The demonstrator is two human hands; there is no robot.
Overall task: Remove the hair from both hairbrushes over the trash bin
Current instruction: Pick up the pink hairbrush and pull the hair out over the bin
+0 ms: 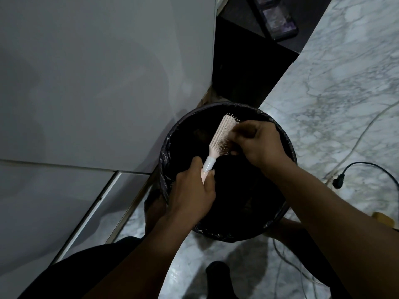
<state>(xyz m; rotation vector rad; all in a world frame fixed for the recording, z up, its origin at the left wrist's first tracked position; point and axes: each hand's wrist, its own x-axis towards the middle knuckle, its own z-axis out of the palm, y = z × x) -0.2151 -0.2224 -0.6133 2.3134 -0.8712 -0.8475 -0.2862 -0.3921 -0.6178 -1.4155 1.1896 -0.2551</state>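
Gripping the handle of a pale pink hairbrush (220,139), the left hand (194,190) holds it out over the open mouth of the trash bin (168,152), head angled toward the bin's far rim. The right hand (259,143) is right on the bristles, fingers pinched into them near the neck, a dark tuft there. Slim brush, white collar above the grip, ribbed back, metal-looking pins; bin lined with a black bag (290,147).

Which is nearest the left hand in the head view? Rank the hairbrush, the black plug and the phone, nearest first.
1. Hairbrush: held by its handle in the left hand, over the bin.
2. Black plug: on the floor, right of the bin.
3. Phone: on the dark shelf, top of view.
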